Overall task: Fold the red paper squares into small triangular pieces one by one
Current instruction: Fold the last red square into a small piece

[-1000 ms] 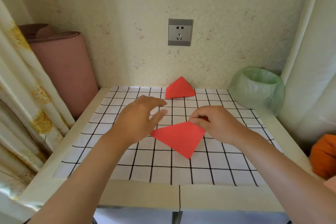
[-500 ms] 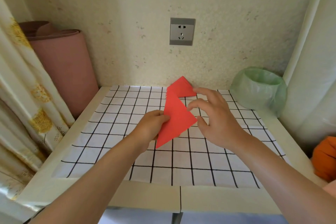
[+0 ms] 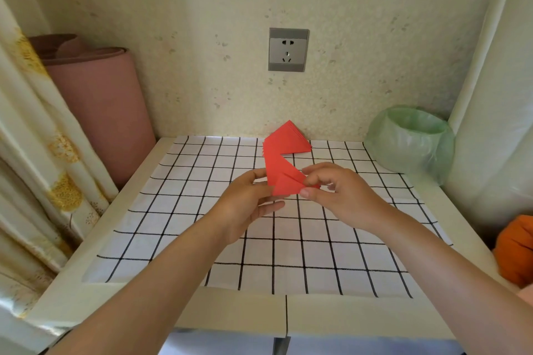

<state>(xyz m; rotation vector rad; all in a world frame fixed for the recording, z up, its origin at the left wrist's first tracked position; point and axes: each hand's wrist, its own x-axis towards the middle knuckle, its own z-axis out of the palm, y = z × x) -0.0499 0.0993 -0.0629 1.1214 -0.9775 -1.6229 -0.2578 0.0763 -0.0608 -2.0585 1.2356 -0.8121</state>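
Red paper point(image 3: 278, 173) aloft above checked mat point(image 3: 317, 253)

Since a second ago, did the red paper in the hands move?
Yes: the folded paper lifted off the checked mat, up toward the wall socket.

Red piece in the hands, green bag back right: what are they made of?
The red piece looks like thin matte paper: it holds sharp, flat creases. The green bag is probably thin plastic film: translucent, slight sheen, wrinkled and bunched.
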